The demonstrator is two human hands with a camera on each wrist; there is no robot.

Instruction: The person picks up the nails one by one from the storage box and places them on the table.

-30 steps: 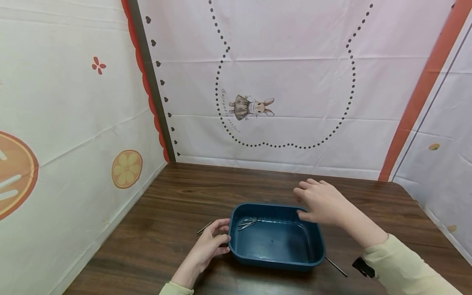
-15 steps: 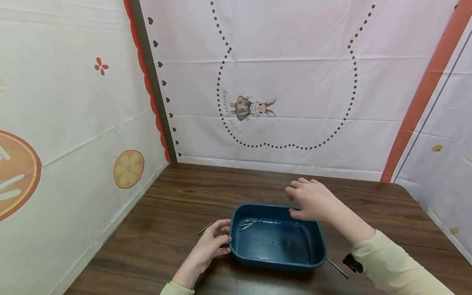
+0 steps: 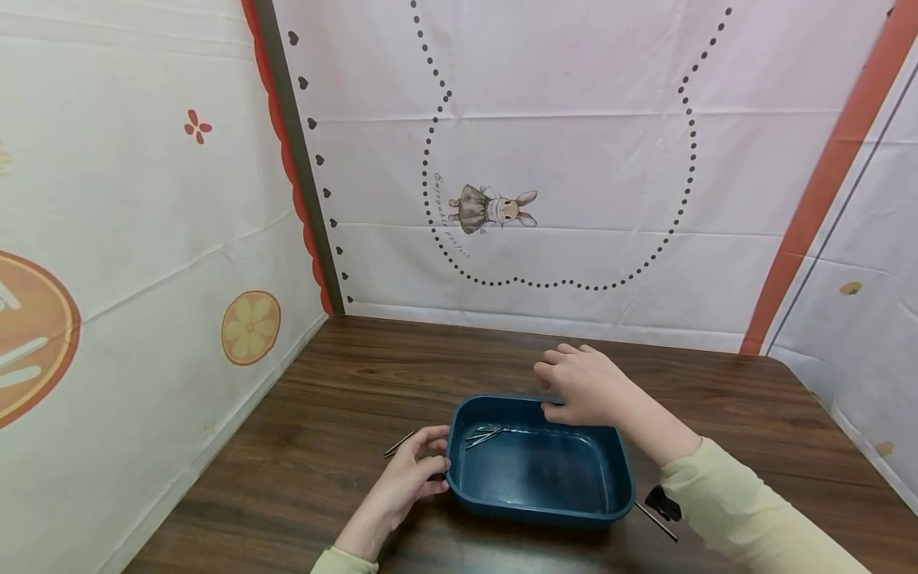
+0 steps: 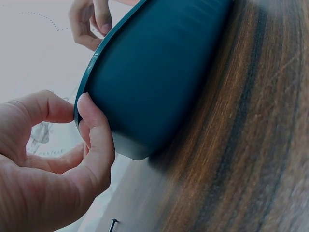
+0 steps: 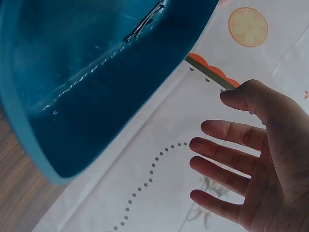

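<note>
A dark blue plastic basin (image 3: 541, 509) sits on the brown table. Several thin metal nails (image 3: 482, 438) lie inside it at the left; the same nails (image 5: 145, 21) show in the right wrist view. My left hand (image 3: 409, 478) holds the basin's left rim with curled thumb and fingers, as the left wrist view shows at the rim (image 4: 91, 67). Over the far rim hovers my right hand (image 3: 584, 387), its fingers (image 5: 222, 154) apart and relaxed with nothing held.
Left of the basin, partly behind the left hand, lie nails (image 3: 398, 444). Another nail (image 3: 656, 522) is on the table (image 3: 301, 446) at the basin's right front. Printed cloth (image 3: 574, 175) walls the table's back and sides.
My right hand has drifted leftward along the basin's far rim, still holding nothing. My left hand, the basin and the nails stay in place; the view shifts slightly.
</note>
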